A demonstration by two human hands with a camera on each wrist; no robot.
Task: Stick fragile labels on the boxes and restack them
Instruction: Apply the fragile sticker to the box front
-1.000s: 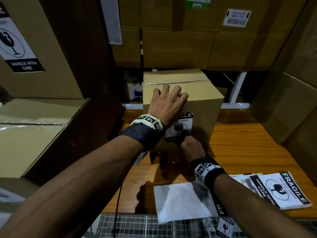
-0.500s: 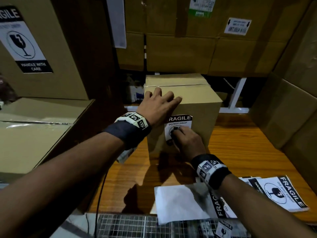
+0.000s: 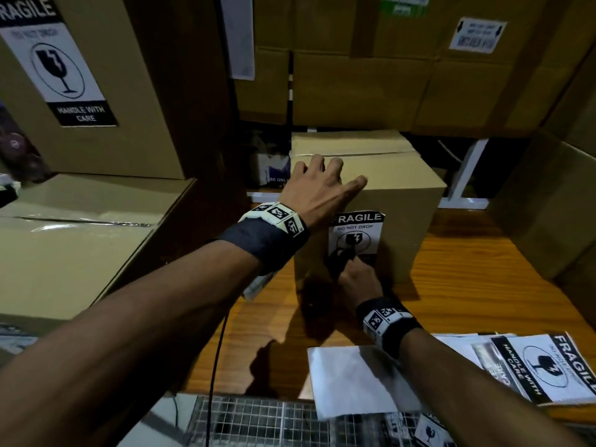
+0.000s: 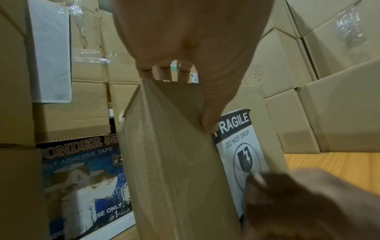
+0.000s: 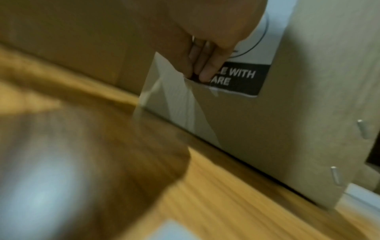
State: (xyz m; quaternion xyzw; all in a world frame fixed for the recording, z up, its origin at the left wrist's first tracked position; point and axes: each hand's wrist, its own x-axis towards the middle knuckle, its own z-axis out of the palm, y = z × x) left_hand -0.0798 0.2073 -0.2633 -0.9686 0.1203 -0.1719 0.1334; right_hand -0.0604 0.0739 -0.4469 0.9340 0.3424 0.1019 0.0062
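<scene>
While left hand (image 3: 317,191) lies flat-fingered steadying box (image 3: 416,227) mid-frame, right hand (image 3: 356,279) fingers press fragile label (image 3: 358,235) lower edge down; sticking step; next likely restacking.

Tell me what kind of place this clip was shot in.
Probably a warehouse or packing stockroom. Plain cartons are stacked all around a wooden table, a carton of adhesive tape sits behind, and spare fragile labels lie on the table while both hands work on one box.
</scene>
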